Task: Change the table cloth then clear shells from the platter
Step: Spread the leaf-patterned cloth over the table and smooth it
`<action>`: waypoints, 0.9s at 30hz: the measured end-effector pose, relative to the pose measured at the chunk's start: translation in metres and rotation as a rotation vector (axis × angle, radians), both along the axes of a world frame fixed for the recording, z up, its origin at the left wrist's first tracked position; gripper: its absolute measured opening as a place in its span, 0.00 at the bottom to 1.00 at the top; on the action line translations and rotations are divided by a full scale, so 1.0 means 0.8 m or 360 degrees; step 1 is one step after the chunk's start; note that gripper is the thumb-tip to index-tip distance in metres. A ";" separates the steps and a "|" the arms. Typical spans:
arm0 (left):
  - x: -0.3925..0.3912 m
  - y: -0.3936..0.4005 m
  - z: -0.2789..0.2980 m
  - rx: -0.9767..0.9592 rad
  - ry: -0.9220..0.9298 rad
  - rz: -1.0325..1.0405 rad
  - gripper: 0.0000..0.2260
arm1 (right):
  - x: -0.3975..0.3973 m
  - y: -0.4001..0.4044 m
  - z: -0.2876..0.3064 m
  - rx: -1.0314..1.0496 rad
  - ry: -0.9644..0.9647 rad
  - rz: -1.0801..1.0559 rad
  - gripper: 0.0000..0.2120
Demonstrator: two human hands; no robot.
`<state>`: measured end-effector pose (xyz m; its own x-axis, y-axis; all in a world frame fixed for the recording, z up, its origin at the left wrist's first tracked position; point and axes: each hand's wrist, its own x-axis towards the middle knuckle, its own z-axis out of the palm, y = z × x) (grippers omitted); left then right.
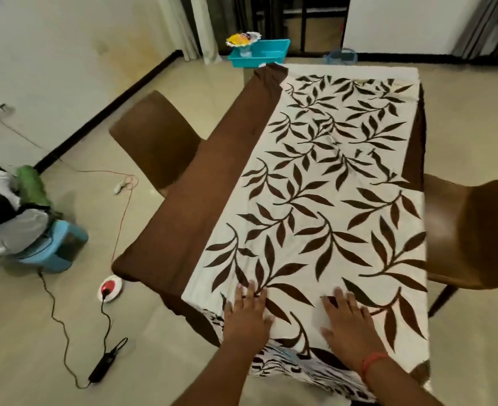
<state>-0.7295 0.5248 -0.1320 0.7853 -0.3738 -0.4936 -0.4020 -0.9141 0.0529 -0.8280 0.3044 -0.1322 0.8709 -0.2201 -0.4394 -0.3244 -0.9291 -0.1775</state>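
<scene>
A white table cloth (324,183) printed with brown leaves lies spread over the table, its wide brown border (212,177) running along the left side and hanging over the edge. My left hand (246,313) presses flat on the cloth near the front edge, fingers straight. My right hand (348,323), with a red band at the wrist, lies flat on the cloth beside it. No platter or shells are in view.
Brown chairs stand at the left (157,142) and right (473,232) of the table. A teal tray (259,52) with a small vase sits on the floor beyond. A blue stool (51,247) piled with clothes, cables and a red-and-white device (111,288) lie on the floor left.
</scene>
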 end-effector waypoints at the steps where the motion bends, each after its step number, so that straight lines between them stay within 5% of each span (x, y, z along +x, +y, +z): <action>1: 0.010 0.020 0.000 -0.0026 -0.0002 0.0004 0.30 | 0.005 0.019 -0.001 -0.0035 0.0010 -0.0021 0.33; 10: 0.112 0.165 0.019 -0.0004 0.0144 -0.0031 0.29 | 0.064 0.161 0.006 0.0009 0.0049 -0.0054 0.33; 14: 0.149 0.167 0.041 -0.0216 -0.0167 -0.0223 0.21 | 0.074 0.162 0.009 -0.0051 0.0040 -0.0128 0.31; 18: 0.194 0.158 0.029 -0.0323 -0.0310 -0.0250 0.23 | 0.092 0.115 0.022 -0.0066 -0.0162 -0.0356 0.25; 27: 0.346 0.056 0.002 -0.0155 -0.0324 -0.0559 0.32 | 0.194 -0.110 -0.014 -0.0360 -0.0089 -0.0729 0.37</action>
